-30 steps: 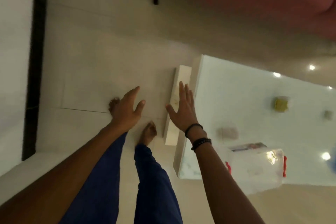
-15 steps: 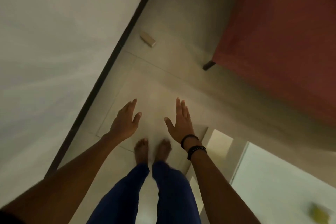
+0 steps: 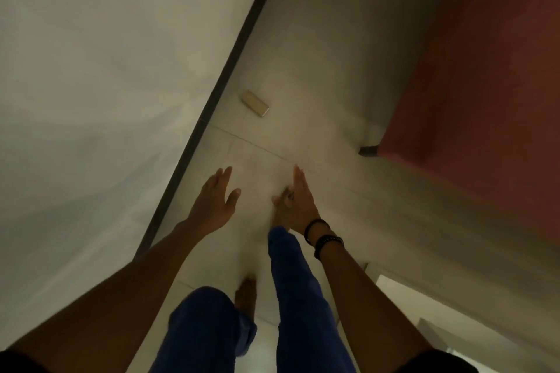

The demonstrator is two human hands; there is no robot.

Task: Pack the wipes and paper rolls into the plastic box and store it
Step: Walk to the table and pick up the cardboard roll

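Nearest the camera, 2 legs in blue trousers (image 3: 303, 297) stride over a pale tiled floor (image 3: 318, 70), with 1 bare foot (image 3: 246, 292) planted behind and the other mostly hidden under the right hand. Above them both arms reach forward. The left hand (image 3: 213, 201) is spread flat with fingers apart and holds nothing; the right hand (image 3: 298, 203), with 2 dark bracelets (image 3: 322, 236) at the wrist, is likewise flat, fingers together, and empty. The plastic box, the wipes and the paper rolls are nowhere in view, so where they sit cannot be told from here. At the lower right a white corner (image 3: 424, 309), perhaps a table edge, lies close to the right leg, and a hip or shin could catch it on a turn. Farther on, a small tan block (image 3: 255, 103) lies on the floor just beside the dark skirting strip (image 3: 212, 97) along the white wall (image 3: 106, 70); it sits near the line of walking, and a bare foot landing on it could slip or stub. On the right, a red sofa (image 3: 485, 85) stands on a dark leg (image 3: 368, 150) that juts toward the path, another likely toe hazard. The light is dim and the frame is blurred, so I judge small floor items easy to miss.
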